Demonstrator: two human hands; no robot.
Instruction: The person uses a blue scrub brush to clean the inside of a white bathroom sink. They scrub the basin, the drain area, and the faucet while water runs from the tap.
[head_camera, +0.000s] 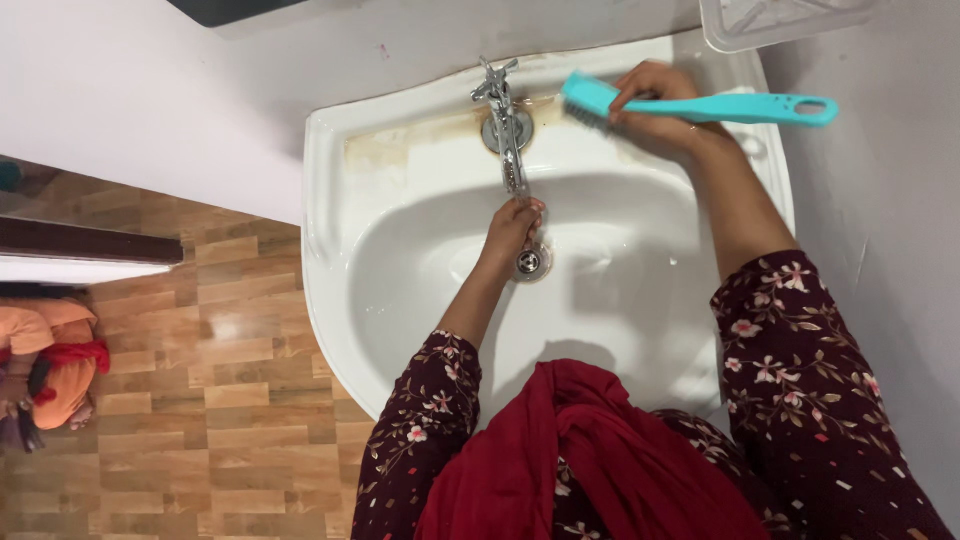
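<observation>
Gripping the teal brush mid-handle in my right hand at the sink's far rim, fingers closed, I judge it light, stiff, wet-slippery; left hand cupped under the tap.

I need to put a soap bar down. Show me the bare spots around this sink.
Bare: the back ledge left of the tap, stained but unoccupied, and the left side of the basin. Crowded: right of the tap, where the right hand presses the turquoise brush, and the bowl's middle, where the left hand sits by the drain.
</observation>
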